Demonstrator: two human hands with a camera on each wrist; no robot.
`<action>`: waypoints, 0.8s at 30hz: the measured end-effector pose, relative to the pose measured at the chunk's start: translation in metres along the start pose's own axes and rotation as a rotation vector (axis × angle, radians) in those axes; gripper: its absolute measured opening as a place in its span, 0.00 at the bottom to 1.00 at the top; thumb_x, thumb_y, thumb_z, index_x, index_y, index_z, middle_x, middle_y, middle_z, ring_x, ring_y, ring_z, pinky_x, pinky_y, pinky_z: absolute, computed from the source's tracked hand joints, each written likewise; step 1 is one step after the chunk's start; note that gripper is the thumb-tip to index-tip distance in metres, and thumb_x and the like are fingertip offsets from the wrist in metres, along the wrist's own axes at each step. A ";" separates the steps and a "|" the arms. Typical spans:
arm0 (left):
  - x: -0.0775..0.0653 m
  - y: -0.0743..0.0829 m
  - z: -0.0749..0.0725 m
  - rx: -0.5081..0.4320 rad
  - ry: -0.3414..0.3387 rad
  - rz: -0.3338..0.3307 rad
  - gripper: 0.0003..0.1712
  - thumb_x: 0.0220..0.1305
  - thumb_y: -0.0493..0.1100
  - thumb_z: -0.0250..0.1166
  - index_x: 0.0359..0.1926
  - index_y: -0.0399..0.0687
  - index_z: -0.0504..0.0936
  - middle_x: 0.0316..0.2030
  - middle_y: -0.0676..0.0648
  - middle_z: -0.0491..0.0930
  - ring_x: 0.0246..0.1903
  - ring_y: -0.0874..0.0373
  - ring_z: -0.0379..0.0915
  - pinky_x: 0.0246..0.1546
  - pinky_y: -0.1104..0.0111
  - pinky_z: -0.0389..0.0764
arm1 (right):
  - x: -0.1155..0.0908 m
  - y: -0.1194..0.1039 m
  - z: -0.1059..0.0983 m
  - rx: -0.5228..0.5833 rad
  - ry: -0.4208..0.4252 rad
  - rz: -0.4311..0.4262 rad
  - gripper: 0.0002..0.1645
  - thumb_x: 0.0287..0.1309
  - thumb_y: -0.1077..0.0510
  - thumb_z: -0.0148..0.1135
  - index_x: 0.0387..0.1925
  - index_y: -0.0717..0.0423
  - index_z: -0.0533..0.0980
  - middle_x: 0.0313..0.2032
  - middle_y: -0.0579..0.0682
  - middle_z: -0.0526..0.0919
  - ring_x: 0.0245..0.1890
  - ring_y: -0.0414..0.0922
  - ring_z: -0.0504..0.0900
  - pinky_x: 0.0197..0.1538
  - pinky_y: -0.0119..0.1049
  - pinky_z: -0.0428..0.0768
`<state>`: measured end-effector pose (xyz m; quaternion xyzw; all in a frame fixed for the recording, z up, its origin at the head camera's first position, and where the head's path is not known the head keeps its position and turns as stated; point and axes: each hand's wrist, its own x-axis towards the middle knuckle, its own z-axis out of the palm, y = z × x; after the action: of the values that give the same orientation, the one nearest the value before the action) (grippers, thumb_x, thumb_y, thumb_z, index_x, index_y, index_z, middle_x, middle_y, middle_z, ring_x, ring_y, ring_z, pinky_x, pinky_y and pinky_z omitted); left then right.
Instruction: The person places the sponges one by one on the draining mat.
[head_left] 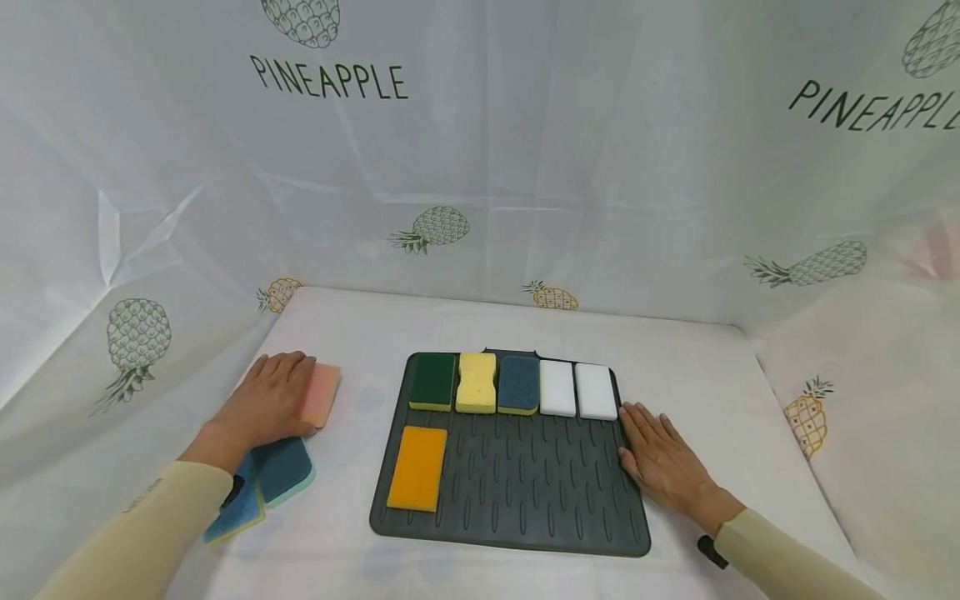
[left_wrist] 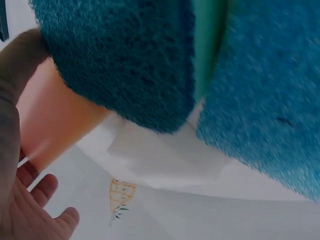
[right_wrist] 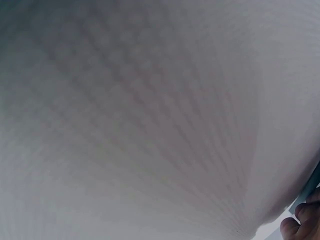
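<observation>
My left hand (head_left: 266, 396) grips a pink-orange sponge (head_left: 320, 396) at the left of the table; in the left wrist view, thumb and fingers lie on opposite sides of it. Just below that hand, a dark teal scouring sponge (head_left: 283, 469) overlaps a blue one (head_left: 236, 508). My right hand (head_left: 663, 458) rests flat, its fingers along the right edge of a dark grey ridged mat (head_left: 525, 483). The mat's back row holds a green-topped sponge (head_left: 432, 379), a yellow one (head_left: 476, 383), a blue-grey-topped one (head_left: 518, 383) and two white ones (head_left: 577, 390).
An orange sponge (head_left: 417, 468) lies at the mat's left side, in front of the back row. White cloth printed with pineapples (head_left: 441, 226) hangs behind and at both sides of the white table (head_left: 675, 350). Pale blurred fabric (right_wrist: 150, 125) fills most of the right wrist view.
</observation>
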<state>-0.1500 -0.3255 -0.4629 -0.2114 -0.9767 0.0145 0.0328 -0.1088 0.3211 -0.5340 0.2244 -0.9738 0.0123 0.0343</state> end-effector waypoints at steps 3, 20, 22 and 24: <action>0.003 -0.002 0.004 0.014 0.053 0.029 0.60 0.47 0.58 0.83 0.69 0.27 0.64 0.64 0.27 0.70 0.63 0.31 0.65 0.68 0.33 0.66 | 0.000 0.000 0.000 0.001 -0.004 0.001 0.40 0.78 0.49 0.54 0.79 0.70 0.59 0.79 0.64 0.63 0.79 0.64 0.62 0.78 0.64 0.60; 0.040 0.034 -0.007 0.066 0.273 0.064 0.58 0.48 0.64 0.80 0.64 0.23 0.67 0.56 0.26 0.73 0.59 0.32 0.67 0.70 0.44 0.70 | 0.000 0.001 0.000 -0.052 0.040 -0.037 0.40 0.76 0.48 0.55 0.77 0.71 0.63 0.77 0.66 0.66 0.77 0.64 0.65 0.76 0.64 0.63; 0.042 0.042 -0.011 0.069 0.259 0.052 0.57 0.50 0.64 0.78 0.64 0.24 0.68 0.57 0.26 0.73 0.60 0.32 0.67 0.70 0.45 0.70 | 0.001 0.002 -0.001 -0.072 0.055 -0.050 0.39 0.76 0.48 0.56 0.76 0.71 0.64 0.76 0.66 0.68 0.77 0.64 0.66 0.76 0.63 0.64; 0.044 0.049 -0.015 0.074 0.254 0.048 0.57 0.52 0.65 0.77 0.64 0.24 0.68 0.57 0.27 0.73 0.60 0.33 0.67 0.70 0.45 0.70 | 0.001 0.003 -0.002 -0.084 0.050 -0.057 0.39 0.76 0.48 0.56 0.76 0.71 0.64 0.76 0.66 0.68 0.77 0.64 0.66 0.76 0.63 0.64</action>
<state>-0.1685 -0.2625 -0.4473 -0.2334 -0.9582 0.0243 0.1634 -0.1115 0.3236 -0.5324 0.2501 -0.9655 -0.0242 0.0681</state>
